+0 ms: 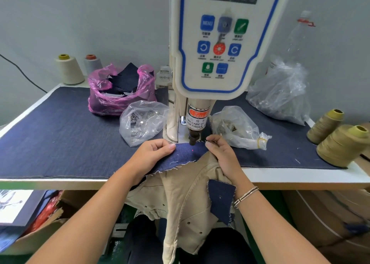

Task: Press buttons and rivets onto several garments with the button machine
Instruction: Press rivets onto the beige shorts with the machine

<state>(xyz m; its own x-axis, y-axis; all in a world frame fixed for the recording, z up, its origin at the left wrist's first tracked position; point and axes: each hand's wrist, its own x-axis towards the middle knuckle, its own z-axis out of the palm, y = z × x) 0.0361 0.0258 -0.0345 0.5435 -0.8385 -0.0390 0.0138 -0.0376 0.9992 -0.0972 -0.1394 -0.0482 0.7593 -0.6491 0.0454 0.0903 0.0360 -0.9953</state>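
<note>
Left hand [155,150] and right hand [220,151] each pinch denim patch [186,153] on beige garment [186,185], stretched flat under button machine [200,111] punch at counter [60,127] edge. Advice: centre red dot, fingers clear.

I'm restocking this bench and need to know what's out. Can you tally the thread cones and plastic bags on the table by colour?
Olive-yellow thread cones: 2
Cream thread cone: 1
Grey thread cone: 1
Pink plastic bag: 1
Clear plastic bags: 3
Total: 8
</note>
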